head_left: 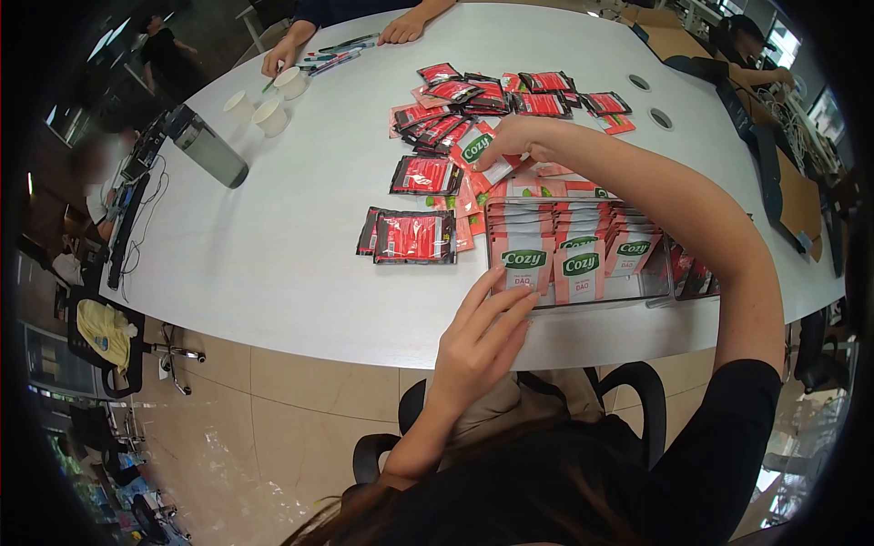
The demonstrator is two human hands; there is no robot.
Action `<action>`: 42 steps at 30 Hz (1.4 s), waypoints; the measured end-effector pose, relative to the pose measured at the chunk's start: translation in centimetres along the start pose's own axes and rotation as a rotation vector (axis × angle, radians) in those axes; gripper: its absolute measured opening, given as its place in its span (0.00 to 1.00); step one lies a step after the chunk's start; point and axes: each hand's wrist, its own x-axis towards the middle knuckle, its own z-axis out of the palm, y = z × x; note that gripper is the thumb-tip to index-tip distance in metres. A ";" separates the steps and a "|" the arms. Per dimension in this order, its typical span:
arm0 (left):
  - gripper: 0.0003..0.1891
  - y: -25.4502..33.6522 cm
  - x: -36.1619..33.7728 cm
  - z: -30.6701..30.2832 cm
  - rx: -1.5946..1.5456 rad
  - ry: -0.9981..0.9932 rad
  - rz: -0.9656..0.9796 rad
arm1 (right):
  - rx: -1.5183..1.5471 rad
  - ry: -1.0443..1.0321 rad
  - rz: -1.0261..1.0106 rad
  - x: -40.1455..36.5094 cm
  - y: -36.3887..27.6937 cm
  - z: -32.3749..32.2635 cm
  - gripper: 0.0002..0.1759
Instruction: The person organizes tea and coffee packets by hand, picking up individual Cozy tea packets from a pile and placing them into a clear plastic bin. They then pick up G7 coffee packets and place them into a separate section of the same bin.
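Note:
A clear plastic box [628, 293] stands at the near edge of the table, with rows of upright pink and white Cozy tea sachets [580, 266] in it. My left hand [478, 341] rests against the box's front left corner, fingers stretched and slightly apart. Beyond the box, my right hand [517, 141] reaches into the pile and has its fingers on a Cozy tea sachet [475, 148]; its fingertips are partly hidden. Red and black packets [415, 237] lie in stacks left of the box, with more red packets [546, 82] farther back.
A second clear container with red packets [696, 278] adjoins the box on the right. At the far left are a grey bottle [208, 146] and paper cups [270, 118]. Another person's hands [401, 27] rest near several pens [337, 60]. Cardboard boxes [792, 196] line the right side.

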 end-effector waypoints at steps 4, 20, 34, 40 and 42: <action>0.20 -0.1 0.0 0.0 -0.009 0.001 0.010 | 0.061 -0.038 -0.070 0.1 -0.3 0.1 0.21; 0.23 -2.1 1.0 -2.3 0.389 0.130 -0.242 | 0.021 -0.212 -0.108 -1.5 -1.0 0.7 0.18; 0.28 -4.5 0.9 -1.8 0.597 -0.196 -0.262 | -0.042 -0.113 -0.294 -2.0 -2.5 2.3 0.24; 0.28 -4.7 0.7 -1.8 0.599 -0.178 -0.245 | 0.002 -0.055 -0.357 -4.0 -1.6 0.7 0.27; 0.28 -4.8 0.6 -1.7 0.593 -0.167 -0.237 | -0.013 -0.023 -0.327 -4.9 -1.2 0.0 0.24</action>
